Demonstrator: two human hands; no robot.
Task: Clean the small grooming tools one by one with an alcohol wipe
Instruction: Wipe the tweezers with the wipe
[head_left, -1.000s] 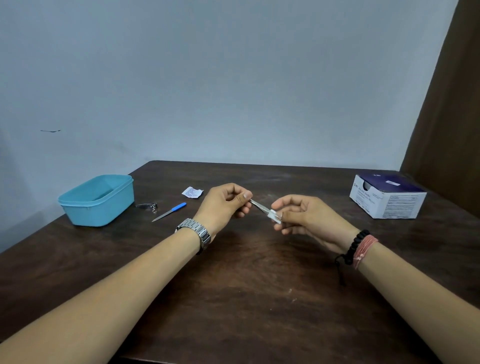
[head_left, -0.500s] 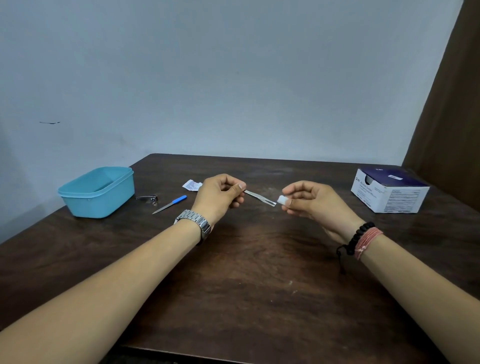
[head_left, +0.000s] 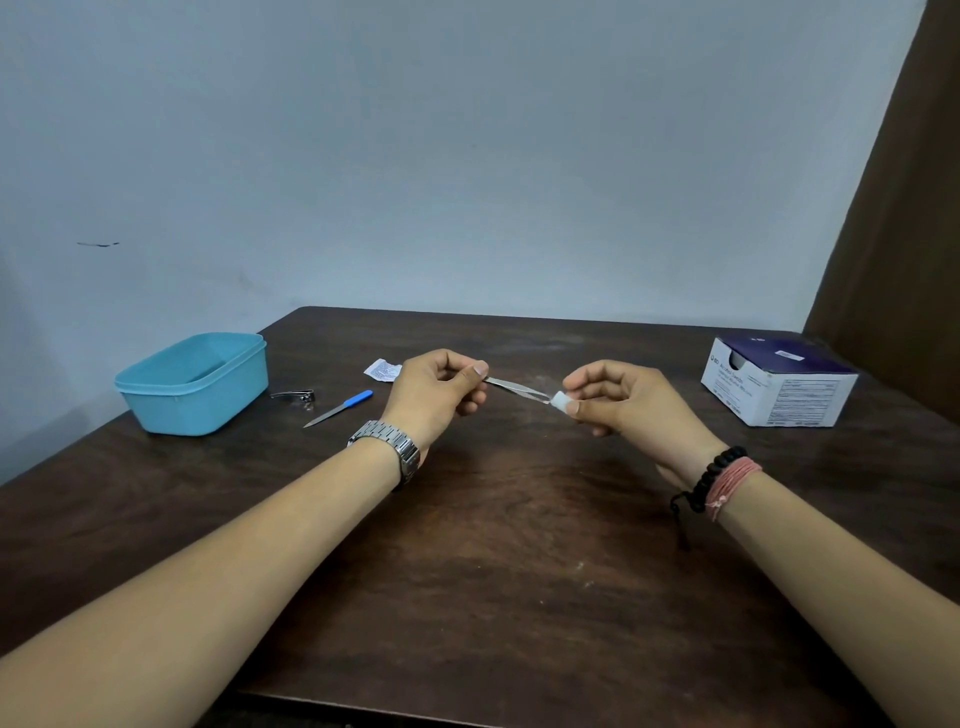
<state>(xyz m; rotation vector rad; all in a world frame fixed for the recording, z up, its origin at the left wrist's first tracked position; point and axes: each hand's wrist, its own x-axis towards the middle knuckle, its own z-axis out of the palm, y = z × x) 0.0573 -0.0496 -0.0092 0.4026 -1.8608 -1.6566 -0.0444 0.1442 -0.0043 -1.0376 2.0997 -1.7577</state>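
Tweezers (head_left: 516, 388): slim metal pair, held in the air above the middle of the tabletop (head_left: 493, 545), between the two hands. Long axis runs left to right, tilted slightly down toward the right; the tips point right.

Left hand (head_left: 435, 397): fingers curled, thumb and forefinger pinching the left, closed end of the tweezers.

Right hand (head_left: 623, 399): fingers curled, pinching a small folded white alcohol wipe (head_left: 561, 401) at the tip end of the tweezers. The wipe meets or wraps the tips; which of the two cannot be told at this size.

Key relation: the wipe sits at the far right end of the tool's length, so any further stroke would run leftward along the axis, toward the left hand. Judged: this tool's wiping is in hand, at the tip end.

Nail file (head_left: 338, 408): blue handle, lying flat on the tabletop to the left of the left hand, nearer that hand.

Nail clipper (head_left: 293, 395): lying just left of the file, beside the container.

Blue container (head_left: 192, 383): open plastic tub, far left.

Torn wipe sachet (head_left: 382, 370): flat, beyond the left hand.

Box (head_left: 777, 384): purple and white, far right.
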